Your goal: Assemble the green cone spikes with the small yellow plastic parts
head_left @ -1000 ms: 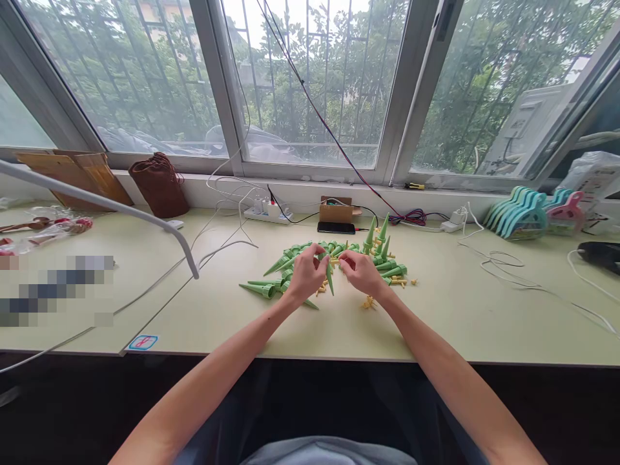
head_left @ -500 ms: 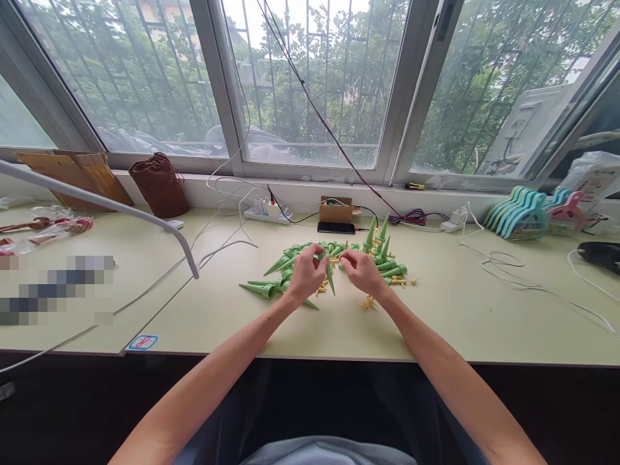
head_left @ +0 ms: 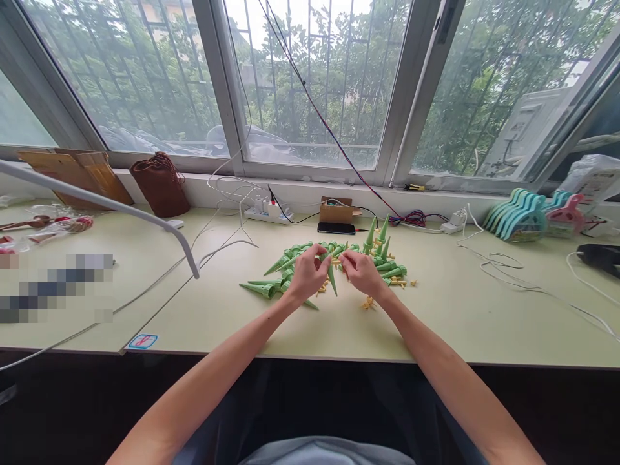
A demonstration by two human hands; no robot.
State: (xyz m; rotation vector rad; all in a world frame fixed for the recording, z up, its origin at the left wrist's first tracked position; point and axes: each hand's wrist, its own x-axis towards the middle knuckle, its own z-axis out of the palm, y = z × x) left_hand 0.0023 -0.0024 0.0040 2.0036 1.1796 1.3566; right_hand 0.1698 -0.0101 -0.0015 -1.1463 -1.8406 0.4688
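My left hand point(head_left: 310, 270) is closed around a green plastic watering spike point(head_left: 332, 281), whose pointed end slants down toward the table. Opposite it, my right hand point(head_left: 359, 270) pinches a small yellow valve point(head_left: 336, 262) at the side of the spike's upper part. Fingers partly hide where the two pieces meet. Several loose green spikes point(head_left: 261, 290) lie left of and behind my hands. To the right, a few spikes point(head_left: 369, 239) stand upright with yellow pieces in them. More yellow valves point(head_left: 369, 302) are heaped near my right wrist.
A black phone point(head_left: 336, 228) lies before a small cardboard box point(head_left: 336, 210) at the back. Beside it is a power strip point(head_left: 269, 213) with cables. A lamp arm point(head_left: 145, 216) reaches in from the left. Turquoise hangers point(head_left: 519, 216) stand at the right.
My right hand's fingertips have come slightly closer to the spike, and the yellow valve now shows between both hands. My left hand has barely moved.
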